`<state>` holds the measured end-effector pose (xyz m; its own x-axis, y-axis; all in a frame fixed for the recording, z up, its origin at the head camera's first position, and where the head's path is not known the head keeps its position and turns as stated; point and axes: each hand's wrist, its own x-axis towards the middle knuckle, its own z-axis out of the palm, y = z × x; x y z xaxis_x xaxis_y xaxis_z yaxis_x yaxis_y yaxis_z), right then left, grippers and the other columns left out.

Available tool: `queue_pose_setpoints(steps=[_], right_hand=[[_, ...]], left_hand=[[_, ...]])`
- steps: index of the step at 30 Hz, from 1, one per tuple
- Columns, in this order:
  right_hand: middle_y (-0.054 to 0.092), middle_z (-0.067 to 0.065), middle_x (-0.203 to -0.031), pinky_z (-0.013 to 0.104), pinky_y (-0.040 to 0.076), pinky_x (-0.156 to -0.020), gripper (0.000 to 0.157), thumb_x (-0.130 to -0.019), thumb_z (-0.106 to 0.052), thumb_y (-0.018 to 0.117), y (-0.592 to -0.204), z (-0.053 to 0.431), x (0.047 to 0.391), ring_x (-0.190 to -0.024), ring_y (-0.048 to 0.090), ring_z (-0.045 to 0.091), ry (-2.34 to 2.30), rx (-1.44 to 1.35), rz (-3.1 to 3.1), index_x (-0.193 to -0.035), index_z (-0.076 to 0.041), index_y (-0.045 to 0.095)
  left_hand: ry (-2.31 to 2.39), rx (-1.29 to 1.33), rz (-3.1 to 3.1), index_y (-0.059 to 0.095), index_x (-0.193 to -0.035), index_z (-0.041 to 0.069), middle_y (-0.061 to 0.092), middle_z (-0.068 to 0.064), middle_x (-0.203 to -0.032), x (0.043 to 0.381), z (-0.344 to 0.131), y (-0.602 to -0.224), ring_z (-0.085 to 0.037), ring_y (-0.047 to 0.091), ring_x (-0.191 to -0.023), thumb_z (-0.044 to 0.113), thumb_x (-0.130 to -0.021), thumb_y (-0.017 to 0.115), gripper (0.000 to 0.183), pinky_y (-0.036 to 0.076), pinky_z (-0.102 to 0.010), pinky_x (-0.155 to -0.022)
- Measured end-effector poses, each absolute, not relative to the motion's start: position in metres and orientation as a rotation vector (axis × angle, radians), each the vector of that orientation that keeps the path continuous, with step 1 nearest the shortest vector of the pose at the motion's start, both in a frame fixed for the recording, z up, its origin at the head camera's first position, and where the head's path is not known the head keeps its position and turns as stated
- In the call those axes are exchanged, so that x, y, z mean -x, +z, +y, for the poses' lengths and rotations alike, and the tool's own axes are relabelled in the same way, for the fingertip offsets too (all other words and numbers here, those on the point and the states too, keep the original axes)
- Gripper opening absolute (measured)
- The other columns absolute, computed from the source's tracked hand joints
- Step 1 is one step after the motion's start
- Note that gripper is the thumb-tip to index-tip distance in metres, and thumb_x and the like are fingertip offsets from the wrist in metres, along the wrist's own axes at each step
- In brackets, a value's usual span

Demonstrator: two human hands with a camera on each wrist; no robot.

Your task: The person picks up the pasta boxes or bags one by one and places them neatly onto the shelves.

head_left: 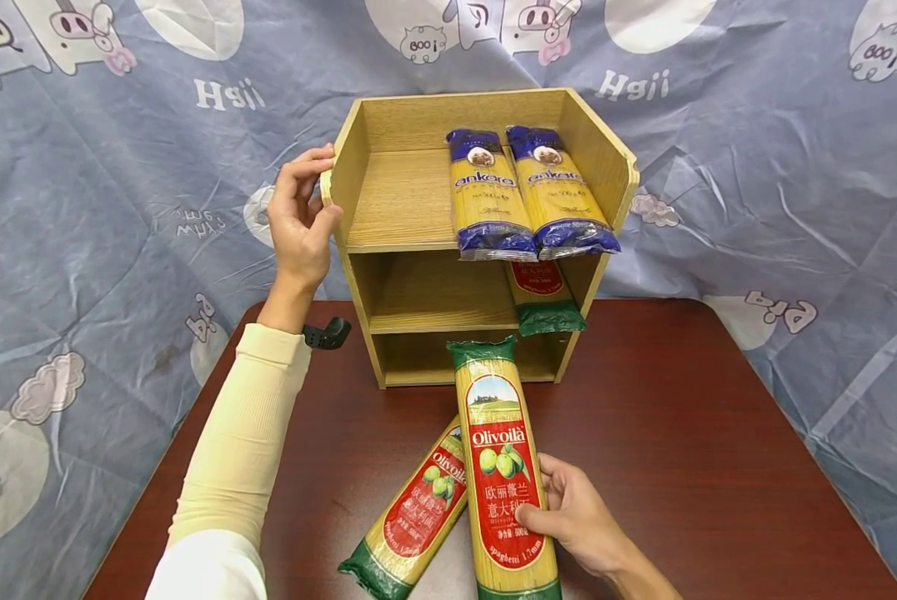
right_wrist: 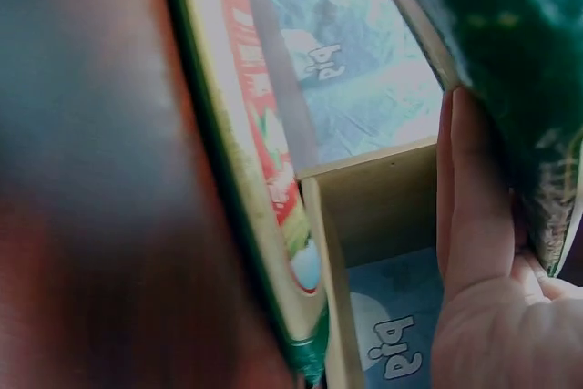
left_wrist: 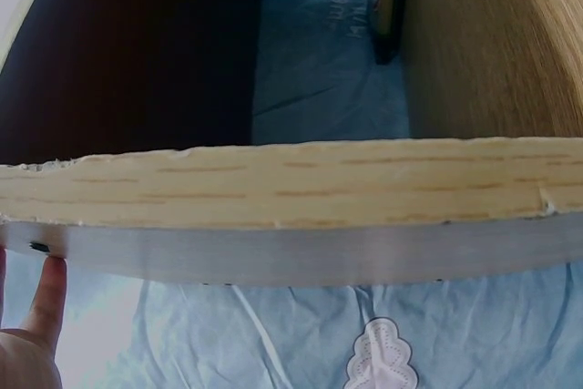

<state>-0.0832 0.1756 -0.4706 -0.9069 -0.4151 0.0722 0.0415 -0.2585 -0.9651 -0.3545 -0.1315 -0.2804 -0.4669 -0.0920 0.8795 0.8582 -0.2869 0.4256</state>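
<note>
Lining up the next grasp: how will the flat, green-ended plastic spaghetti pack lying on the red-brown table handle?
The flat, green-ended plastic spaghetti pack, labelled spaghetti and lying straight, will probably be stiff. It looks glossy, so may feel slippery. Its flat shape suggests it would slide rather than roll.

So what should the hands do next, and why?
Maybe the right hand should lift its spaghetti packet toward the middle shelf, left of the red-labelled packet there. It holds its packet in front of the wooden unit, both packets look alike, and that shelf shows bare wood.
</note>
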Motion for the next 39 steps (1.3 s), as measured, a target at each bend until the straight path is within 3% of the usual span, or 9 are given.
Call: queue_pose_setpoints(steps=[18, 29, 39], right_hand=[[0.066, 0.027, -0.12, 0.048, 0.06, -0.083, 0.055, -0.089, 0.013, 0.055, -0.442, 0.169, 0.131, -0.103, 0.071, 0.033, -2.318, 0.407, 1.677, -0.139, 0.024, 0.033], [0.071, 0.018, -0.108, 0.043, 0.062, -0.079, 0.047, -0.092, 0.009, 0.056, -0.435, 0.171, 0.159, -0.093, 0.073, 0.027, -2.353, 0.329, 1.715, -0.133, 0.021, 0.04], [0.073, 0.014, -0.105, 0.04, 0.062, -0.078, 0.047, -0.095, 0.007, 0.055, -0.429, 0.172, 0.183, -0.091, 0.073, 0.024, -2.391, 0.305, 1.702, -0.136, 0.02, 0.037]], left_hand=[[-1.793, 1.028, -1.285, 0.061, -0.115, -0.01, 0.057, -0.023, -0.129, 0.358, -0.133, -0.285, -0.037, 0.051, -0.132, 0.005, -0.072, 0.064, 0.046, 0.051, -0.042, -0.102], [-1.764, 1.041, -1.288, 0.06, -0.117, -0.012, 0.056, -0.026, -0.129, 0.361, -0.134, -0.285, -0.038, 0.051, -0.132, 0.011, -0.074, 0.07, 0.049, 0.05, -0.045, -0.104], [-1.772, 1.043, -1.289, 0.059, -0.115, -0.014, 0.057, -0.025, -0.128, 0.36, -0.133, -0.283, -0.039, 0.051, -0.132, 0.004, -0.072, 0.064, 0.048, 0.048, -0.046, -0.106]])
